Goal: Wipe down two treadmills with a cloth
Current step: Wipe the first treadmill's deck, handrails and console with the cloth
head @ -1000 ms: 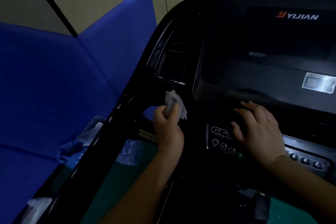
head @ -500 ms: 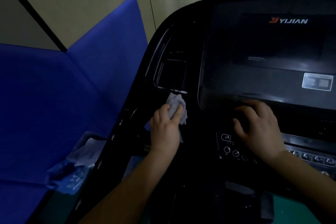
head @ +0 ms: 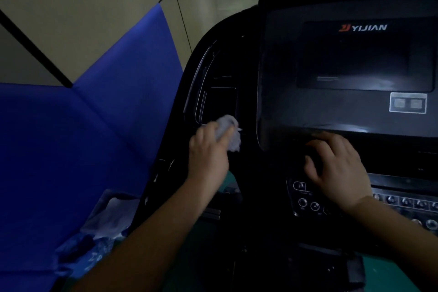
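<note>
From the head view, the left hand (head: 208,152) has the pale cloth (head: 228,131) bunched tight in its grip, fingers curled round the wad so a firm pad meets the plastic, and it is pressed against the lower edge of the side pocket (head: 220,99) on the treadmill console (head: 279,114), just left of the dark screen (head: 362,54). The right hand (head: 336,166) lies flat and holds nothing, fingers spread over the ledge under the screen and above the buttons (head: 303,201), probably bracing the body for the reach, though the dim light makes contact hard to confirm.
</note>
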Demonstrator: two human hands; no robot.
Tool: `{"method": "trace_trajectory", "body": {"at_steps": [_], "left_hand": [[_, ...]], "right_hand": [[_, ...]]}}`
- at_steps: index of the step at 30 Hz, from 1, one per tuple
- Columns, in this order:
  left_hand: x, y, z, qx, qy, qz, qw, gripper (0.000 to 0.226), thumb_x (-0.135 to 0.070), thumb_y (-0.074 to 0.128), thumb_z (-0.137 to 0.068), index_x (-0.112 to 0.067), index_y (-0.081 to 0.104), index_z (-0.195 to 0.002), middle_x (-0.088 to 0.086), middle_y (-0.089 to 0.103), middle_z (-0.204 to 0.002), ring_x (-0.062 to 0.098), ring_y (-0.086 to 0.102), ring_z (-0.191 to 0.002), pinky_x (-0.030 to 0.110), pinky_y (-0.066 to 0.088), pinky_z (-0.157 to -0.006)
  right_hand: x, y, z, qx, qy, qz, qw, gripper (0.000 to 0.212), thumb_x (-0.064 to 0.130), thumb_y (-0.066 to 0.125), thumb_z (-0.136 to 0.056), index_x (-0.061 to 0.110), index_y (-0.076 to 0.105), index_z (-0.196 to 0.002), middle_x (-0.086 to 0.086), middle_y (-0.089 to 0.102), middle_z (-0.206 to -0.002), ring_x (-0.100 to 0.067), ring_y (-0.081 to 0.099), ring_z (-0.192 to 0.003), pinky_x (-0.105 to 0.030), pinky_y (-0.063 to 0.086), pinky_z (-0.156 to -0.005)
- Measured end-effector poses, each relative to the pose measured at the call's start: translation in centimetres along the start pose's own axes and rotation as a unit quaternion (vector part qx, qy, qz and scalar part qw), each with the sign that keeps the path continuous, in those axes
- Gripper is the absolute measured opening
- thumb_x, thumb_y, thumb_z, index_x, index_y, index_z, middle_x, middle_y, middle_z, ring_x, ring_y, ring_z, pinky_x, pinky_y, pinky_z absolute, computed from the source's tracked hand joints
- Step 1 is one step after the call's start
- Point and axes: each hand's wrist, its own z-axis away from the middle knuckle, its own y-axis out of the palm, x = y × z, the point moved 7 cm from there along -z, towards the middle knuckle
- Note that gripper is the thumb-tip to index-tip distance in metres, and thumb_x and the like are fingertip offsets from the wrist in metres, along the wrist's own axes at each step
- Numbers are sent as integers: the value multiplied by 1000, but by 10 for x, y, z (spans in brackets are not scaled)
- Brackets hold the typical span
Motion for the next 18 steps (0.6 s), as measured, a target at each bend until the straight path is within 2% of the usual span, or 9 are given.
{"method": "trace_trajectory", "body": {"at_steps": [2, 3, 4, 6, 8, 10, 12, 16, 18], "left_hand": [[28, -12, -27, -25, -107, 73, 991, 39, -17, 52, -89, -26, 52, -127, 5, 50, -125, 25, 47, -112, 40, 46, -92], [36, -25, -41, -66, -120, 84, 987, 39, -18, 51, -90, -24, 48, -128, 7, 48, -125, 24, 48, -110, 37, 46, -90], [38, -32, -53, -90, -79, 45, 992, 43, -15, 51, -90, -23, 43, -132, 8, 47, -127, 24, 46, -112, 35, 44, -90], [38, -22, -61, -39, 1, 8, 999, 46, -12, 49, -92, -21, 42, -136, 8, 50, -123, 27, 46, -111, 36, 44, -85], [39, 3, -61, 64, 65, -21, 996, 39, -11, 44, -93, -21, 52, -130, 7, 56, -111, 30, 49, -104, 35, 43, -74], [43, 19, -62, 140, 64, 15, 988, 34, -12, 41, -97, -20, 60, -124, 10, 58, -114, 30, 51, -102, 36, 44, -81], [37, 24, -65, 193, 42, 125, 972, 31, -12, 41, -99, -17, 62, -121, 11, 55, -116, 27, 53, -102, 36, 45, -88], [13, 22, -66, 207, 34, 269, 940, 29, -7, 47, -98, -12, 62, -122, 6, 52, -118, 17, 52, -109, 20, 38, -93], [-3, 25, -63, 234, 37, 281, 930, 29, -10, 47, -98, -8, 59, -125, 1, 49, -120, 15, 49, -113, 20, 36, -96]], "right_hand": [[0, 1, 0, 3, 0, 4, 1000, 36, 32, 49, -84, 6, 64, -103, -14, 58, -115, -33, 54, -106, -43, 44, -93], [0, 1, 0, 4, -1, 5, 1000, 35, 32, 49, -84, 6, 64, -103, -14, 59, -115, -33, 54, -106, -43, 45, -93], [0, 0, 0, 5, -2, 6, 1000, 35, 31, 50, -84, 6, 65, -103, -14, 59, -115, -33, 55, -106, -43, 45, -93], [1, -1, -1, 5, -6, 7, 1000, 35, 32, 49, -84, 6, 65, -103, -14, 59, -114, -32, 55, -107, -43, 45, -94], [1, -1, 0, 4, -9, 8, 1000, 35, 32, 48, -84, 7, 65, -102, -13, 59, -113, -32, 55, -107, -43, 45, -94], [1, -1, 0, 2, -7, 7, 1000, 35, 32, 48, -84, 7, 65, -102, -13, 60, -113, -32, 55, -107, -42, 45, -94], [1, -1, 0, 1, -5, 8, 1000, 35, 32, 48, -84, 7, 65, -102, -14, 60, -113, -32, 55, -108, -43, 44, -95], [-1, 1, 0, 0, -4, 6, 1000, 35, 32, 48, -84, 7, 65, -102, -14, 60, -114, -33, 55, -111, -43, 45, -95], [-1, 2, 1, 1, -3, 7, 1000, 35, 32, 48, -85, 7, 65, -102, -14, 60, -114, -33, 55, -111, -43, 45, -96]]}}
